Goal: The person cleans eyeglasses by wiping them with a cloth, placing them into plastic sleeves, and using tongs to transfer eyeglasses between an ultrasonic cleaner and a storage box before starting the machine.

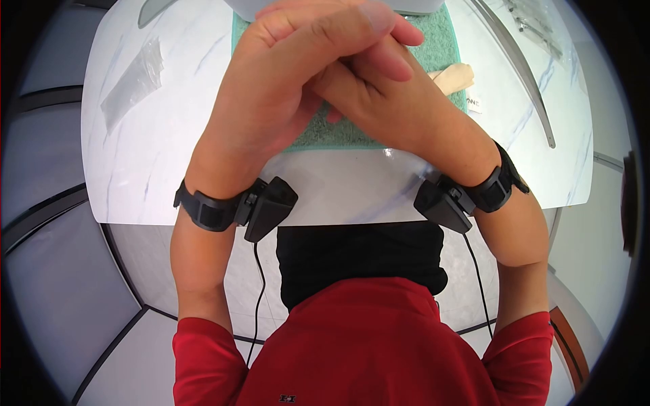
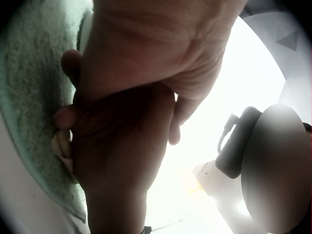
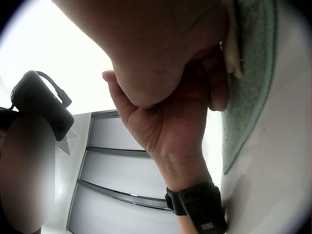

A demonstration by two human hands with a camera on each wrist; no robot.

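Observation:
Both hands are together over the table in the head view. My left hand (image 1: 261, 95) lies across my right hand (image 1: 406, 111), its thumb and fingers bent round it. Most of the right hand's fingers are hidden behind the left hand. From the left wrist, the left hand (image 2: 156, 44) overlaps the right palm (image 2: 122, 141). The right wrist view has the right hand (image 3: 146, 53) against the open-facing left palm (image 3: 178, 126). No object shows between them. Below lies a green towel (image 1: 440, 40), with a beige item (image 1: 457, 79) on its right edge.
A clear plastic bag (image 1: 135, 84) lies on the left of the white marbled table (image 1: 332, 189). A long curved strip (image 1: 521, 68) and a bag of small parts (image 1: 535, 30) are at right. Part of a white object (image 1: 423, 7) stands at the top edge.

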